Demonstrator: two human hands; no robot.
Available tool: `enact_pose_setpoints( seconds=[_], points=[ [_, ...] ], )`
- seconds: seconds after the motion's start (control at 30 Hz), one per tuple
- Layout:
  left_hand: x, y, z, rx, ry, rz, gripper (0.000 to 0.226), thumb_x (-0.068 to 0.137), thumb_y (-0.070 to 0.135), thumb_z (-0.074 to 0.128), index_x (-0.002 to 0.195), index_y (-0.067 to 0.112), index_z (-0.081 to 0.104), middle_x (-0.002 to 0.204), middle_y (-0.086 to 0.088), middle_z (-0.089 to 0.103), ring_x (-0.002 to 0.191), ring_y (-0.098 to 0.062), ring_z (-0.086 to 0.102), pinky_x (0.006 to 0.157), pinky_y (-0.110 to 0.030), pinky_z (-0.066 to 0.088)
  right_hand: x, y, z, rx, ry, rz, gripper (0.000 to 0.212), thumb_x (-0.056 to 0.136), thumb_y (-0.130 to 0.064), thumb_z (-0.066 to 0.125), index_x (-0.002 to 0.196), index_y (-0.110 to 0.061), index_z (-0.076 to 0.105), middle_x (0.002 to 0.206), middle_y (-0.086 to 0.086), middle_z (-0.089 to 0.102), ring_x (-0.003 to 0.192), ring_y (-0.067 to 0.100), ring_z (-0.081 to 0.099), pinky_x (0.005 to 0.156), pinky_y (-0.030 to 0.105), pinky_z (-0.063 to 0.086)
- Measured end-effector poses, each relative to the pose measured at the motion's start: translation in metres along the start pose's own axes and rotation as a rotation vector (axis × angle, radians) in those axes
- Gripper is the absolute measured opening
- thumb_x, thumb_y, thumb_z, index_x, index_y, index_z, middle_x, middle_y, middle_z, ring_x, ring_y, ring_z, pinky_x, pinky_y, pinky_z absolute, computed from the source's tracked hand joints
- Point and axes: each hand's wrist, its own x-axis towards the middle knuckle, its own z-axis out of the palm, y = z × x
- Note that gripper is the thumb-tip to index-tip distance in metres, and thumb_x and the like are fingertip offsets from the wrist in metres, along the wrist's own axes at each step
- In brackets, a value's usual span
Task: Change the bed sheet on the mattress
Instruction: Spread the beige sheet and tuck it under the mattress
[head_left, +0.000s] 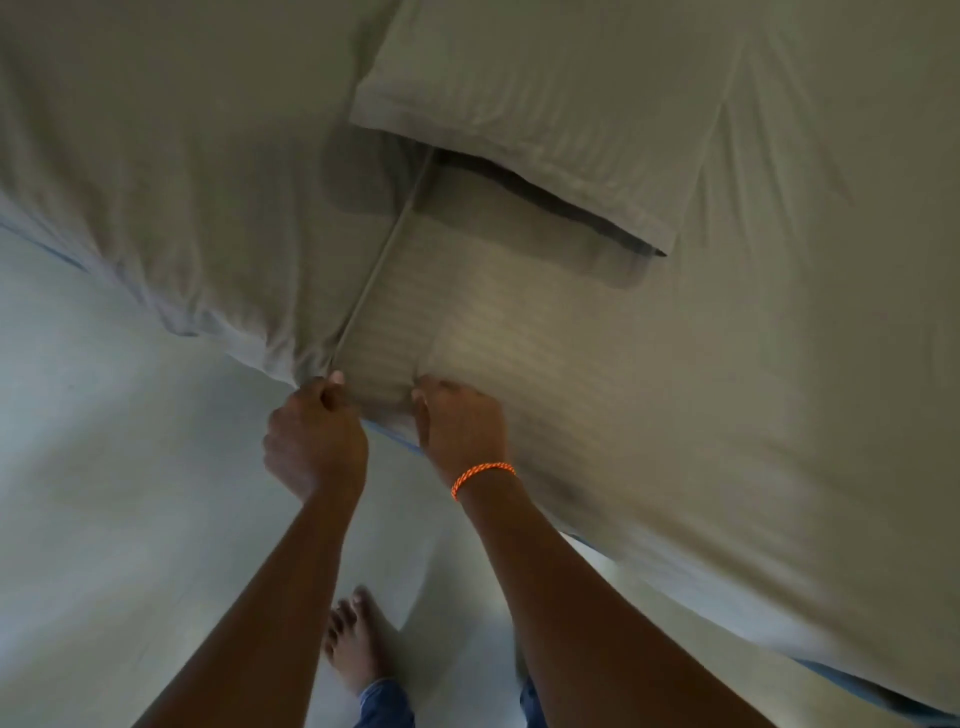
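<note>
Right at the near edge of the mattress, just below center, both hands work the bed sheet. The left hand, at about 7 o'clock from center, has its fingers curled tight, pinching a bunched fold of the sheet where a taut seam line runs up toward 12 o'clock. The right hand sits just beside it toward 3 o'clock, fingers pressed together and hooked over the sheet's edge; its wrist carries an orange bracelet. The pale, faintly striped sheet covers the bed from 9 o'clock round to 4 o'clock. A pillow lies at 12 o'clock. 1 bare foot stands on the floor at 6 o'clock.
</note>
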Motion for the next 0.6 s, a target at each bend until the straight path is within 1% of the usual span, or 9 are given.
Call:
enact_pose_setpoints(
  seconds=[0.07,0.1,0.17,0.2,0.27,0.37,0.47,0.53,0.6],
  points=[
    [0.013,-0.010,-0.005,0.020,0.030,0.034,0.038,0.106,0.046,0.054,0.102,0.015,0.077,0.096,-0.024,0.072,0.088,-0.046,0.067,0.077,-0.047,0.051,0.002,-0.014,0.003,0.034,-0.088,-0.074,0.015,0.088,-0.031,0.059,0.090,-0.020,0.070,0.074,0.005,0.071,0.064,0.033,0.069,0.052,0.030,0.043],
    [0.018,-0.013,-0.005,0.026,0.017,0.035,0.038,0.106,0.046,0.054,0.101,0.016,0.076,0.096,-0.024,0.072,0.088,-0.046,0.067,0.076,-0.046,0.050,-0.001,-0.026,0.012,-0.003,-0.183,-0.137,0.011,0.084,-0.030,0.067,0.086,-0.020,0.071,0.071,0.005,0.071,0.064,0.032,0.069,0.054,0.030,0.044],
    [0.022,-0.014,-0.002,0.020,-0.040,0.007,0.038,0.107,0.046,0.052,0.104,0.017,0.076,0.102,-0.022,0.072,0.093,-0.047,0.066,0.077,-0.045,0.048,-0.018,-0.055,0.026,-0.039,-0.365,-0.097,0.016,0.070,-0.032,0.082,0.070,-0.020,0.070,0.058,0.002,0.066,0.056,0.025,0.068,0.055,0.026,0.044],
    [0.024,-0.012,0.000,0.005,-0.078,-0.024,0.037,0.107,0.046,0.052,0.106,0.018,0.076,0.107,-0.021,0.072,0.097,-0.047,0.066,0.080,-0.046,0.048,-0.025,-0.067,0.032,-0.008,-0.359,-0.022,0.019,0.066,-0.032,0.084,0.066,-0.020,0.068,0.054,0.001,0.063,0.053,0.022,0.066,0.053,0.025,0.043],
    [0.032,-0.009,0.002,-0.040,-0.171,-0.123,0.035,0.105,0.047,0.053,0.111,0.021,0.076,0.115,-0.019,0.071,0.105,-0.046,0.065,0.085,-0.045,0.048,-0.028,-0.086,0.039,0.044,-0.186,0.052,0.012,0.069,-0.025,0.077,0.072,-0.022,0.066,0.060,0.000,0.064,0.056,0.022,0.064,0.052,0.027,0.042],
    [0.048,-0.011,-0.002,-0.142,-0.306,-0.219,0.034,0.093,0.055,0.057,0.101,0.030,0.077,0.106,-0.011,0.075,0.101,-0.040,0.068,0.087,-0.042,0.053,-0.004,-0.091,0.029,0.042,0.103,0.148,0.015,0.085,-0.026,0.056,0.099,-0.021,0.055,0.093,0.002,0.061,0.085,0.026,0.056,0.066,0.038,0.043],
    [0.069,-0.025,-0.011,-0.258,-0.224,-0.284,0.042,0.074,0.066,0.051,0.087,0.032,0.072,0.087,-0.004,0.075,0.079,-0.035,0.073,0.081,-0.050,0.062,0.026,-0.094,0.016,0.063,0.036,0.056,0.028,0.090,-0.036,0.064,0.109,-0.019,0.052,0.105,0.003,0.059,0.097,0.026,0.055,0.075,0.039,0.041],
    [0.090,-0.029,-0.015,-0.395,-0.124,-0.363,0.060,0.072,0.078,0.043,0.094,0.028,0.067,0.092,-0.006,0.074,0.082,-0.037,0.073,0.081,-0.056,0.062,0.047,-0.103,0.014,0.083,0.035,-0.028,0.021,0.095,-0.033,0.058,0.109,-0.017,0.056,0.103,0.004,0.061,0.096,0.029,0.060,0.075,0.041,0.043],
    [0.112,-0.027,-0.019,-0.459,-0.102,-0.373,0.076,0.073,0.090,0.036,0.101,0.026,0.067,0.097,-0.009,0.074,0.087,-0.038,0.073,0.083,-0.057,0.061,0.070,-0.115,0.017,0.043,0.058,-0.012,0.030,0.098,-0.044,0.053,0.110,-0.017,0.057,0.102,0.005,0.063,0.093,0.030,0.062,0.072,0.042,0.045]
  ],
)
